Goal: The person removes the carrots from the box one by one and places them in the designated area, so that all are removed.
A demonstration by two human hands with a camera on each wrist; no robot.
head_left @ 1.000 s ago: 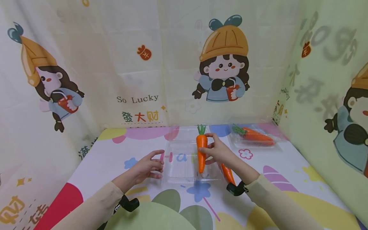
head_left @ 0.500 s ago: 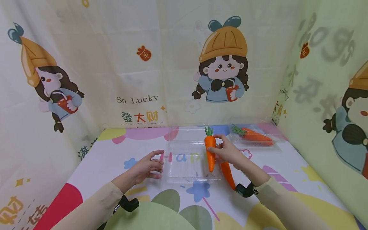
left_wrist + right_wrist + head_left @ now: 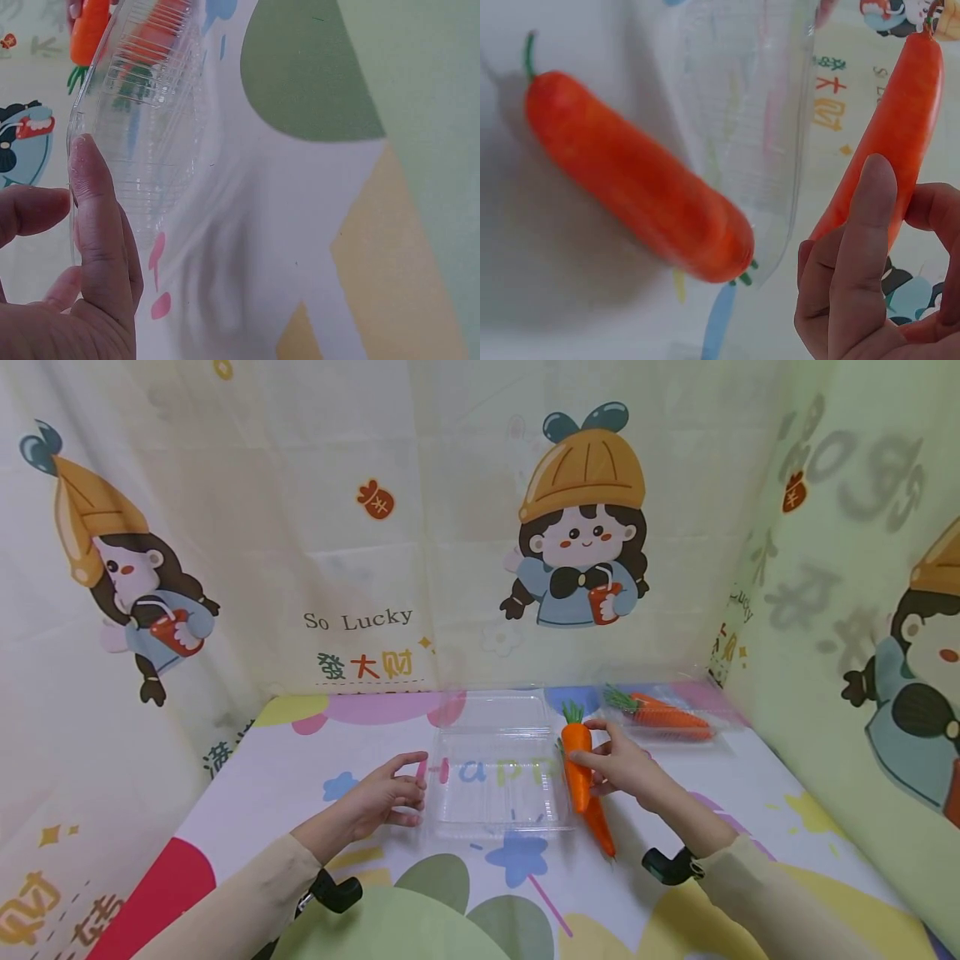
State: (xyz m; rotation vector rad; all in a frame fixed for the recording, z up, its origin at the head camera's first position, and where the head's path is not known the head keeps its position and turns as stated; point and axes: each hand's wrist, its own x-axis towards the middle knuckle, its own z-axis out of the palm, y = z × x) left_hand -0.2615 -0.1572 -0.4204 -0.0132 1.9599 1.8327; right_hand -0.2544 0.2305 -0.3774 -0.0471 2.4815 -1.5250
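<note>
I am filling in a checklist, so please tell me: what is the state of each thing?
Held carrot: raised, in right grip
Loose carrot: lying beside near box
Near box: open, lid folded back
Far box: contains at least one carrot, open or shut unclear
Left grip: relaxed, contact with near box unclear
Right grip: pinching held carrot

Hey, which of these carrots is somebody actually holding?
The held carrot is the one in the right hand. Another carrot lies unheld beside the open clear box; the rest show inside the far-right box.
</note>
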